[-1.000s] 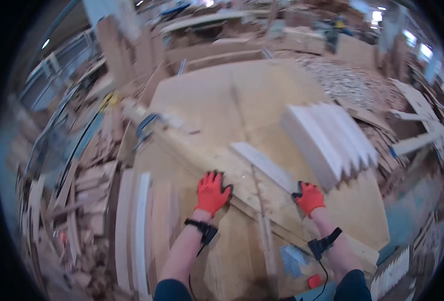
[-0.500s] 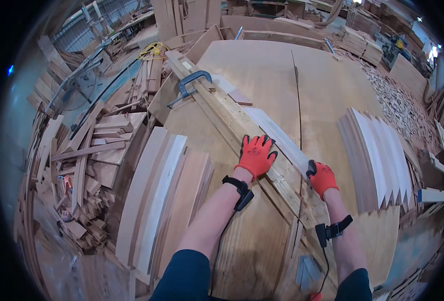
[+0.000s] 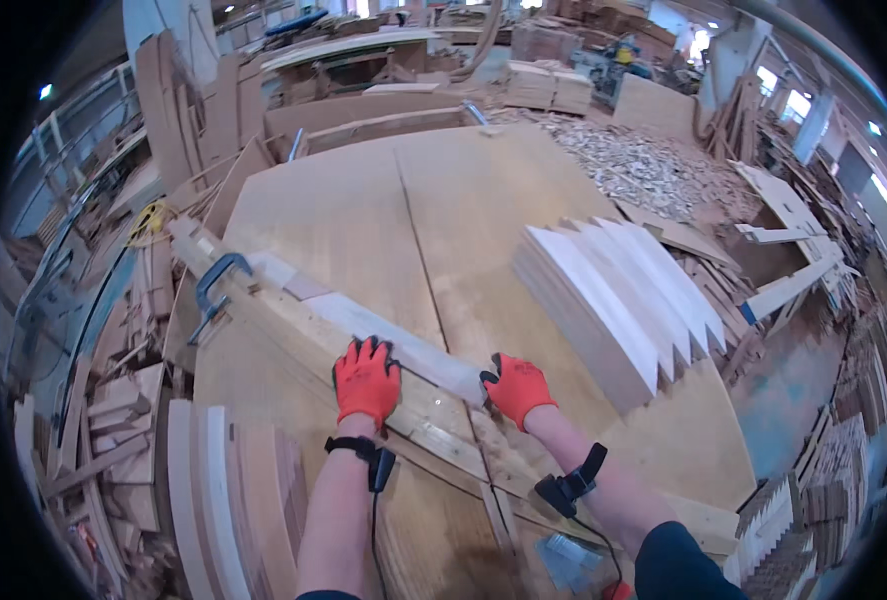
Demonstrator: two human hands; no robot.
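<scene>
My left hand [image 3: 366, 382], in a red glove with dark fingertips, lies with its fingers slightly spread on a long wooden beam [image 3: 293, 322] and against the near edge of a pale board. That pale board [image 3: 413, 350] lies along the beam's far side, slanting down to the right. Its near right end is pinched by my gloved right hand [image 3: 519, 390]; the fingertips are partly hidden. A dark G-clamp [image 3: 206, 290] grips the beam's far left end. Beneath everything is a large wooden tabletop [image 3: 333, 215] with a dark seam.
A stack of pale boards with pointed ends [image 3: 613, 300] stands on the tabletop's right. Several long boards [image 3: 218, 500] lie at the near left. Clear plastic pieces [image 3: 566, 562] sit near my right forearm. Scrap wood [image 3: 113, 430] heaps up at left, and wood chips [image 3: 633, 165] beyond the table.
My view has swung right, so the table, clamp and beam sit farther left in the picture. Both hands stay at the beam and pale board.
</scene>
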